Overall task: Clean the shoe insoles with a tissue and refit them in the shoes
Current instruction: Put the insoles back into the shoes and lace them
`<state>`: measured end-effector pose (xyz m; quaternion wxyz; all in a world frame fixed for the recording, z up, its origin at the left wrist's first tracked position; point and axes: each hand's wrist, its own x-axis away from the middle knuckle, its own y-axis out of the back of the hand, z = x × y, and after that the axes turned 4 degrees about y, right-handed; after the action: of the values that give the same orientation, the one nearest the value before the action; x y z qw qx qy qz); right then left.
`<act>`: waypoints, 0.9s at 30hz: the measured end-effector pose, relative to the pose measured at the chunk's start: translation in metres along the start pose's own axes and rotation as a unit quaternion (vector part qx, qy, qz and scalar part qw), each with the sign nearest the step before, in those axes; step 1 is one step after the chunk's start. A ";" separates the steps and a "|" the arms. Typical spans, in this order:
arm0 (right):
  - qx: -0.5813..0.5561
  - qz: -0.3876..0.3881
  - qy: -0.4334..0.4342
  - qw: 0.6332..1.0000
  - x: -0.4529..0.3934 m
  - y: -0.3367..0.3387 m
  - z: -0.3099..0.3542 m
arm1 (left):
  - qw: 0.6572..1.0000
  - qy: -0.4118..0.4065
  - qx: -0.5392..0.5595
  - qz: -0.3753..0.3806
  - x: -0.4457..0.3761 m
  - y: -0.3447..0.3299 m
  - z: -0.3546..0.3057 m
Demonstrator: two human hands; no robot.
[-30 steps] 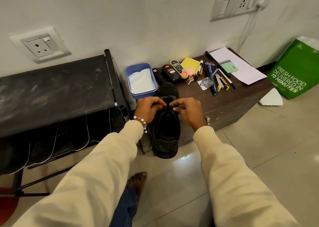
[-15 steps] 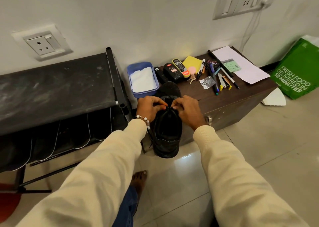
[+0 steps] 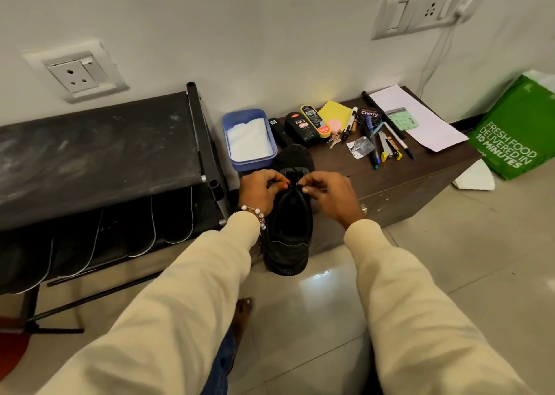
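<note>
The green bag [image 3: 514, 130] at 3 o'clock on the floor reads "FRESH FOOD DELIVERED IN 10 MINUTES" in white letters. On the bench [image 3: 399, 172], the round black tin [image 3: 369, 114] at 1 o'clock carries "Cherry" in white script. The black bottle [image 3: 301, 128] near 12 o'clock also shows "Cherry" on its label. The green slip [image 3: 403, 118] on the white paper bears a barcode; its print is too small to read.
</note>
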<state>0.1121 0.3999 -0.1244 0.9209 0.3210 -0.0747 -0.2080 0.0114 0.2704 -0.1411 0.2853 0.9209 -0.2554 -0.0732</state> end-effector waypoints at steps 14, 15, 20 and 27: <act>0.177 -0.021 0.010 0.984 -0.005 -0.019 0.017 | 0.999 0.033 -0.007 -0.029 0.002 -0.004 0.001; 0.175 -0.024 0.009 0.984 -0.004 -0.019 0.018 | 0.999 0.032 -0.013 -0.031 0.002 -0.004 0.000; 0.069 -0.018 0.002 0.997 -0.005 -0.008 0.013 | 0.999 0.029 -0.031 -0.021 0.004 -0.002 -0.001; 0.104 -0.002 0.010 0.995 -0.007 -0.007 0.010 | 0.999 0.022 -0.049 -0.009 0.006 -0.002 -0.004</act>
<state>0.1007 0.3922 -0.1214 0.8829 0.4171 -0.0855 -0.1978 0.0183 0.2710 -0.1385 0.3346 0.9095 -0.2372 -0.0680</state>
